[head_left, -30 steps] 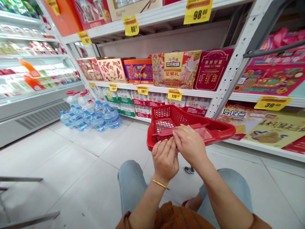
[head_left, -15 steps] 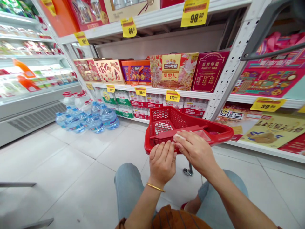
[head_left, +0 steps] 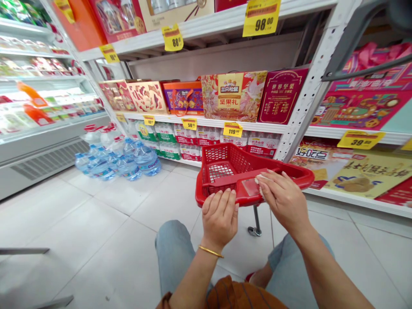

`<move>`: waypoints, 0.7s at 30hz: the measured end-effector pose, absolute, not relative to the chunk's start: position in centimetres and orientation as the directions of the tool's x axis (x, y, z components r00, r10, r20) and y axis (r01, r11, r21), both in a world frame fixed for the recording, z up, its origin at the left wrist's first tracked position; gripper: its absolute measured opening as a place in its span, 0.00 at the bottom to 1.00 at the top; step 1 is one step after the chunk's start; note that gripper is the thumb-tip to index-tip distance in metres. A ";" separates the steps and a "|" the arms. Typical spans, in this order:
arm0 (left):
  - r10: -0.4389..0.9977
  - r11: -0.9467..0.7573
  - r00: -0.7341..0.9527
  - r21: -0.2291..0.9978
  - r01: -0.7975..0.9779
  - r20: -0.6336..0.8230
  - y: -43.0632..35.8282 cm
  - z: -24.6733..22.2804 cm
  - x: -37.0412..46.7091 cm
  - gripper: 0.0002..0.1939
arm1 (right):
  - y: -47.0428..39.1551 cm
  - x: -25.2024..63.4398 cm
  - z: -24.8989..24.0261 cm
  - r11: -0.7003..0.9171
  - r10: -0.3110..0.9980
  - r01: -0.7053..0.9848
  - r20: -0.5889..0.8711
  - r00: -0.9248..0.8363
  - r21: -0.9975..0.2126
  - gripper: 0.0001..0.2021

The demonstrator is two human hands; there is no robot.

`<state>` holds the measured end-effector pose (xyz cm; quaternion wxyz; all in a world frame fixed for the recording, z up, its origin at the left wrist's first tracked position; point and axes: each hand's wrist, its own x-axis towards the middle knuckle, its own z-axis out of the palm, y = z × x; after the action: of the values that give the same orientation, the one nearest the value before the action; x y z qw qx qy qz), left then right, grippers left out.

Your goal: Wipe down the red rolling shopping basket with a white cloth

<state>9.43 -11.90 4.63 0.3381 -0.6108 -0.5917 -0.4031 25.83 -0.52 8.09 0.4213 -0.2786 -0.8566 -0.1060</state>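
Note:
A red plastic basket [head_left: 251,159] with mesh walls, carried on a metal leg with a caster, stands in front of me. My left hand [head_left: 220,216] has its fingers curled over the near rim of the basket. Farther right, my right hand [head_left: 283,199] presses a small white cloth or tissue [head_left: 260,179] against the flat red top of the near side. Most of the cloth is hidden under the fingers. Between the two hands a pale rectangular panel [head_left: 250,187] shows on the basket.
Shelves [head_left: 199,118] with gift boxes [head_left: 234,96] and packs of bottled water [head_left: 209,135] stand beyond the basket. Large water bottles [head_left: 125,161] sit on the floor at left, beside a refrigerated case [head_left: 41,159]. A dark metal frame [head_left: 347,40] juts in at upper right.
My right hand has slid right along the basket's near side with the white cloth, uncovering the pale panel. My left hand stays on the rim.

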 end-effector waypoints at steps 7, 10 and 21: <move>0.467 -0.064 -0.087 0.131 0.989 0.880 -11.9 4.7 10.0 0.16 | -3.2 22.9 7.9 0.811 0.414 0.566 0.830 -0.374 -0.149 0.11; 0.465 -0.074 -0.076 0.125 0.989 0.882 -12.0 4.6 9.8 0.16 | -4.9 21.4 7.9 0.832 0.379 0.544 0.830 -0.409 -0.112 0.12; 0.466 -0.099 0.014 0.036 0.994 0.885 -11.9 4.7 8.8 0.15 | -3.4 22.2 7.7 0.823 0.337 0.558 0.883 -0.326 -0.108 0.07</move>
<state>8.78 -11.88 4.66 0.3356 -0.6280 -0.5812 -0.3939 22.23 -3.39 7.67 0.5098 -0.2774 -0.8071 -0.1085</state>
